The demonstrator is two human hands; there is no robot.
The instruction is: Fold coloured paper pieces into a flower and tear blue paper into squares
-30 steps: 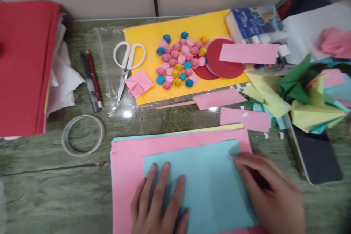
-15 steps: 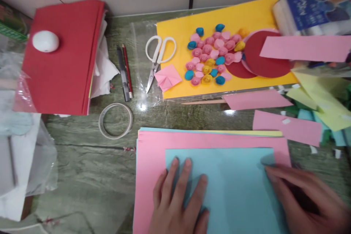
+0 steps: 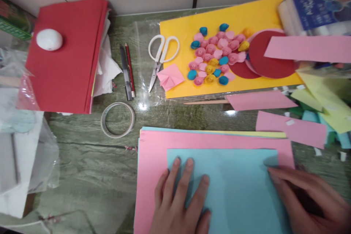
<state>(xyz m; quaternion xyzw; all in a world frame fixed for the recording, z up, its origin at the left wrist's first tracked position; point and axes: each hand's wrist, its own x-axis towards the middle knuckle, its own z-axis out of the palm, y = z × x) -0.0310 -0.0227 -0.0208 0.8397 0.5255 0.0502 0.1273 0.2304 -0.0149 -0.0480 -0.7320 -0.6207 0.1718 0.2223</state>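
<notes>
A light blue sheet of paper [image 3: 241, 186] lies on a stack of coloured paper topped by a pink sheet [image 3: 153, 142]. My left hand [image 3: 181, 197] rests flat on the blue sheet's left part, fingers spread. At the right edge of that sheet, the thumb and fingertips of my right hand [image 3: 307, 193] are pinched together on the paper near its upper right corner. Part of the edge is hidden under this hand. Beyond the stack, a pink paper strip [image 3: 290, 128] pokes out next to the right corner.
White-handled scissors [image 3: 157, 64] and rolled paper flowers [image 3: 210, 49] lie on a yellow sheet [image 3: 189, 25] at the back. To the left are a tape roll [image 3: 117, 120], a pen [image 3: 125, 75], a pencil [image 3: 129, 69] and red sheets [image 3: 71, 55] under a white rounded object [image 3: 49, 39].
The whole view has shifted slightly, so things sit a little further right. Both hands keep nearly the same places on the blue sheet.
</notes>
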